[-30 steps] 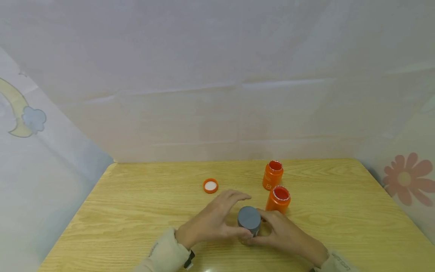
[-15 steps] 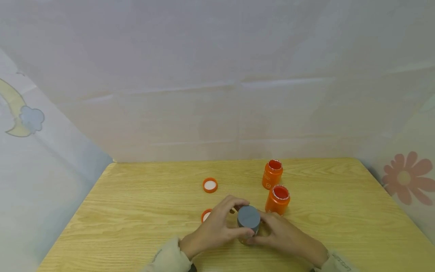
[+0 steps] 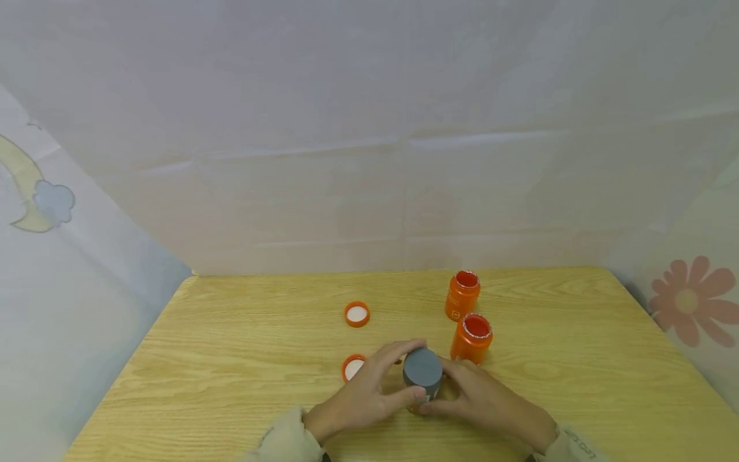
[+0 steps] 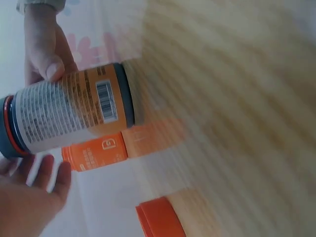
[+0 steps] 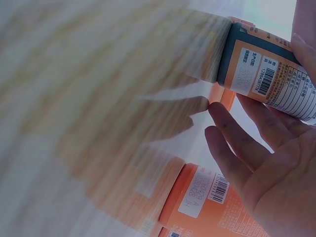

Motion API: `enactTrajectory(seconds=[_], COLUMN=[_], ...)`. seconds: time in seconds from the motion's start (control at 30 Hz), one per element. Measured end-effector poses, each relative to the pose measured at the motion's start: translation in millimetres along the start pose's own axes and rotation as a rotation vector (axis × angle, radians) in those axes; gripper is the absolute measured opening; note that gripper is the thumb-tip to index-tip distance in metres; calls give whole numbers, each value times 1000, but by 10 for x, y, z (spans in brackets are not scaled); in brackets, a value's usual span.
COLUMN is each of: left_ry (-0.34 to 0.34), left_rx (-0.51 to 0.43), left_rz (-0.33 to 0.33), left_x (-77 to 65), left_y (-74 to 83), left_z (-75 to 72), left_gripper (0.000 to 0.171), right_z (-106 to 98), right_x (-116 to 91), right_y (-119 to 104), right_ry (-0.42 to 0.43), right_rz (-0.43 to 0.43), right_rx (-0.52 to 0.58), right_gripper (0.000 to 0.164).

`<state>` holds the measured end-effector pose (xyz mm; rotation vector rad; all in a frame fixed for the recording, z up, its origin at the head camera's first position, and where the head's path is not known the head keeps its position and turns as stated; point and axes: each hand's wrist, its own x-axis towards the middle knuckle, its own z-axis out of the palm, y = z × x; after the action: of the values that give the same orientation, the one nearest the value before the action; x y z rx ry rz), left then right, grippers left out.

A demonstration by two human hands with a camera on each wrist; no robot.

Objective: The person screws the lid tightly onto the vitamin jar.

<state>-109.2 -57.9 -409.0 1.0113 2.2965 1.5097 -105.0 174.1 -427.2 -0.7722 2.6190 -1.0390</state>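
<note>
Gray-capped jar (image 4: 69,106): standing upright on the surface (image 3: 260,372), lying directly between the two hands, closer to the person than the orange containers. Running its long axis vertically, pointing the gray cap (image 3: 423,367) up toward the head camera and meeting its own reflection at the base in both wrist views. Holding the jar body from the right side with the right hand (image 3: 485,398), pressing the thumb against the near wall and curling fingers round behind. Spanning the gray cap from the left side with the left hand (image 3: 369,391), setting the thumb at the near edge and a fingertip at the far edge. Touching from both sides, so differing mainly in height: working higher at the cap with the left, lower at the body with the right. Leaving the tightness of the cap impossible to tell. Seeing just beyond the right hand a nearer orange jar (image 3: 470,346), then a farther orange jar (image 3: 462,300), upright and uncapped. Noticing also, beyond the left hand, a nearer orange lid (image 3: 353,369), partly hidden, and a farther orange lid (image 3: 356,314), showing white inside.
</note>
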Motion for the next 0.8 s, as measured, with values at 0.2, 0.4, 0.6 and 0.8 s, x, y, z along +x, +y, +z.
enactTrajectory(seconds=[0.2,0.4,0.6,0.8], left_ry=[95,95,34,-9], left_rx=[2,-14,30,20], left_rz=[-38,-22,43,18], left_x=[5,1,-26,-29], left_y=[-7,-13,-16,1], left_z=[69,71,31,24], left_gripper=[62,53,52,60], right_z=[-19,-14,-13,-14], right_x=[-11,5,-6,-11], right_y=[-19,-21,-22,-23], right_ry=[-15,-15,1,6], right_rz=[29,38,3,-39], right_rx=[-3,16,-13,-19], right_gripper=[65,66,65,59])
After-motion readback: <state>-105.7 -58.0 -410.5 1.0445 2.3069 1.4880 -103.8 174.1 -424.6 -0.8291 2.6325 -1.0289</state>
